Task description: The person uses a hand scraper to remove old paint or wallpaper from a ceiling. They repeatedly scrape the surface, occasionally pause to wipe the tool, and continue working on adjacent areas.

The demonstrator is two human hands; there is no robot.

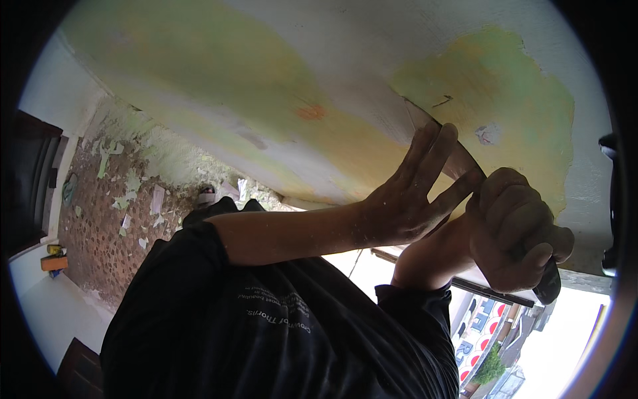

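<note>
A long, broad-bladed knife point(461, 158), like a machete, lies slantwise against a painted wall point(239, 75). My right hand point(516, 229) is closed in a fist around its handle, whose dark rounded end shows below the fist. My left hand point(411, 194) has its fingers spread, with fingertips against the blade ahead of the right fist; it does not wrap around it. The blade's far end reaches up and left over the wall. Around it the wall shows patchy green, yellow and orange, with grey-white areas, a flaked edge at the right and a small chipped spot point(487, 133).
Pale flakes and scraps litter the brown patterned floor point(102, 219) at the left, near a sandalled foot point(207, 193). An orange block-like item point(54, 263) stands by the far-left wall. Dark doors are at the left. An opening at the lower right shows a banner point(481, 339) and a tree point(491, 366).
</note>
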